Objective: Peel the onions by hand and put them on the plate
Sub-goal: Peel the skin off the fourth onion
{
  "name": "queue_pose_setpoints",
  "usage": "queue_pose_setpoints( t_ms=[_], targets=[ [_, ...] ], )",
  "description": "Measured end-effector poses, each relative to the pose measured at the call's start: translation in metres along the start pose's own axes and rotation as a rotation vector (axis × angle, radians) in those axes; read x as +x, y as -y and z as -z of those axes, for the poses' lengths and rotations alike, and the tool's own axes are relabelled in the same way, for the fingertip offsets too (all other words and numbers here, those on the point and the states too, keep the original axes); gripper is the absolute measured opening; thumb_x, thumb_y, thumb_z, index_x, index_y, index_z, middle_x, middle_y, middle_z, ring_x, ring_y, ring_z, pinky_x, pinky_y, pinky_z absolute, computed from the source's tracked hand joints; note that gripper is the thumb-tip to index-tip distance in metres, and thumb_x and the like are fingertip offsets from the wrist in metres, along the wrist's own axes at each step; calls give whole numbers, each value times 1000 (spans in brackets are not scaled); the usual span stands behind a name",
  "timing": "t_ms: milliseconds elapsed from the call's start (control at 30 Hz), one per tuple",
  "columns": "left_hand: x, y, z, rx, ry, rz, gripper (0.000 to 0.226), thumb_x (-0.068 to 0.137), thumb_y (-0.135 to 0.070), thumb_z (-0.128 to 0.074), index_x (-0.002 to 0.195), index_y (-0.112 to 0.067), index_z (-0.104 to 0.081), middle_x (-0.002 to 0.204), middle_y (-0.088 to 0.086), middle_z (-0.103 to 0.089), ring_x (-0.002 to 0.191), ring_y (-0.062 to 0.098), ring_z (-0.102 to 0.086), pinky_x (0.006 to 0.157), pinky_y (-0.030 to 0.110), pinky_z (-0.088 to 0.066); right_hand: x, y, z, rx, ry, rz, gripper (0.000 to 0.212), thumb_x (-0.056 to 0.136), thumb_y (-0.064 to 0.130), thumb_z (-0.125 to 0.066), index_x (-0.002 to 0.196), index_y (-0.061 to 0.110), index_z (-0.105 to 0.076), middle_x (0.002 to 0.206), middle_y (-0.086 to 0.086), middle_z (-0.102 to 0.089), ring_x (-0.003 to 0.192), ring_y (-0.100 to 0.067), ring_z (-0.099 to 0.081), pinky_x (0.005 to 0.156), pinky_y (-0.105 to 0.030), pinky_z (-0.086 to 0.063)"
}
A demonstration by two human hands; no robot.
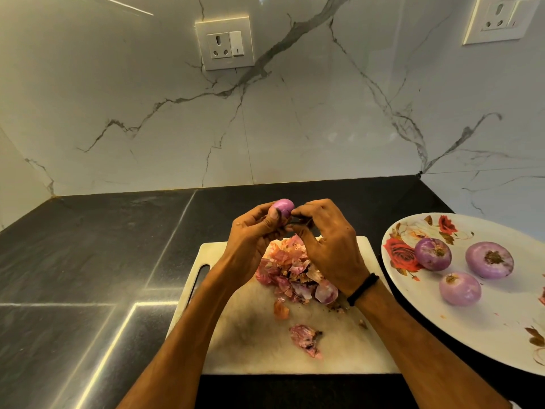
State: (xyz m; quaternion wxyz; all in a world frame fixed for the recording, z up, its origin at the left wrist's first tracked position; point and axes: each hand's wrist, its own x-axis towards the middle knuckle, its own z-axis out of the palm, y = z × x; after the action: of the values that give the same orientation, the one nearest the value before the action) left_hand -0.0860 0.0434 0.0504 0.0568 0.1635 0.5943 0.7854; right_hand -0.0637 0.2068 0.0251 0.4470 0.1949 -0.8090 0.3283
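Black stone counter (88, 261) carries white cutting board (236, 349) heaped with onion skins (290, 270); above it left hand (250, 240) grips small purple onion (283, 207), right hand (333, 246) fingertips pinching at it, three peeled onions (460, 287) on floral plate (486, 335).

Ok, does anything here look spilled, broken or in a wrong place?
Nothing is really wrong. Loose onion skins lie heaped on the cutting board, normal for peeling. The plate is cut off by the picture's right edge, so how it sits on the counter cannot be judged.
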Motion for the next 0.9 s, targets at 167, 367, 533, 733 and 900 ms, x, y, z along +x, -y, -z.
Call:
queue_pose_setpoints(
  t_ms=[167, 367, 533, 733, 900],
  targets=[
    [1, 1, 0, 60, -5, 2, 41, 80, -29, -64, 119, -15, -65, 106, 6, -73, 100, 26, -69, 84, 28, -57, 1, -2, 2, 25, -36, 6, 18, 92, 14, -63, 106, 2, -67, 101, -14, -65, 96, -17, -60, 95, -8, -43],
    [1, 2, -2, 36, 19, -2, 41, 79, -26, -66, 120, -19, -65, 110, 5, -72, 97, 23, -69, 78, 26, -57, 0, -4, 0, 4, 7, 11, 25, 94, 21, -58, 108, 2, -67, 102, -13, -65, 94, -18, -62, 94, -9, -43],
    [2, 3, -1, 1, 14, -6, 39, 82, -26, -63, 121, -19, -64, 109, 1, -73, 96, 21, -70, 80, 27, -58, -2, -5, -3, -13, -4, 7, 21, 94, 18, -60, 105, 2, -67, 99, -12, -65, 91, -18, -62, 89, -17, -50],
    [5, 3, 4, 20, -46, -31, 37, 81, -26, -65, 118, -20, -65, 101, -4, -74, 92, 16, -69, 79, 26, -57, 0, -6, -2, 28, 2, -60, 32, 86, 2, -70, 117, 8, -62, 110, -9, -60, 98, -5, -54, 89, -14, -51],
    [3, 6, 4, 117, -6, -58, 39, 82, -34, -72, 120, -24, -67, 112, 2, -72, 106, 24, -69, 81, 30, -57, 0, -3, -3, 70, 93, -102, 63, 84, 17, -76, 140, 19, -46, 126, -10, -52, 107, -11, -54, 90, -11, -45]
  ],
)
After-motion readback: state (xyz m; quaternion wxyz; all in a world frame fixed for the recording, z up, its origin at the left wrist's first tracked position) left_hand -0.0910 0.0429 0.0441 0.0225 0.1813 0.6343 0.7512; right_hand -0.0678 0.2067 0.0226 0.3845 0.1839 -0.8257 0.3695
